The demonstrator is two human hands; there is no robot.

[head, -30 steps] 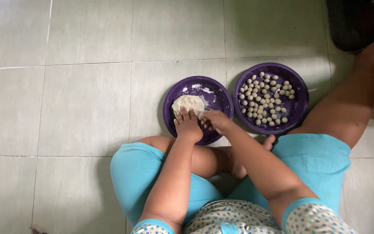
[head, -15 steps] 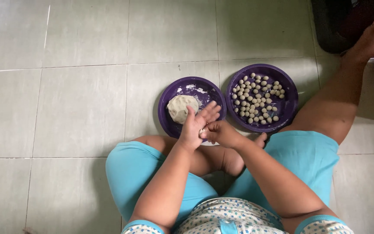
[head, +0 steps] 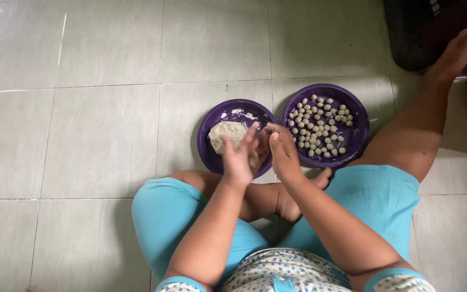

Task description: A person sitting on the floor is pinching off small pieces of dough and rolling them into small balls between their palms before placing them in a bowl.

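I sit on a tiled floor with two purple plates in front of my knees. The left plate (head: pixel 214 154) holds a pale lump of dough (head: pixel 225 135). The right plate (head: pixel 360 135) holds several small dough balls (head: pixel 320 127). My left hand (head: pixel 239 157) and my right hand (head: pixel 283 152) are raised over the near edge of the left plate, palms facing each other and almost touching. Anything between the palms is hidden, so I cannot see whether they hold a bit of dough.
My right leg (head: pixel 422 124) stretches out past the right plate toward a dark object (head: pixel 422 32) at the top right corner. My left leg (head: pixel 190 205) is folded under my arms. Pale floor tiles (head: pixel 82 135) spread to the left and beyond the plates.
My hands lifted off the dough lump on the left plate and came together palm to palm. The view shifted slightly, with the plates now a little lower and nearer.
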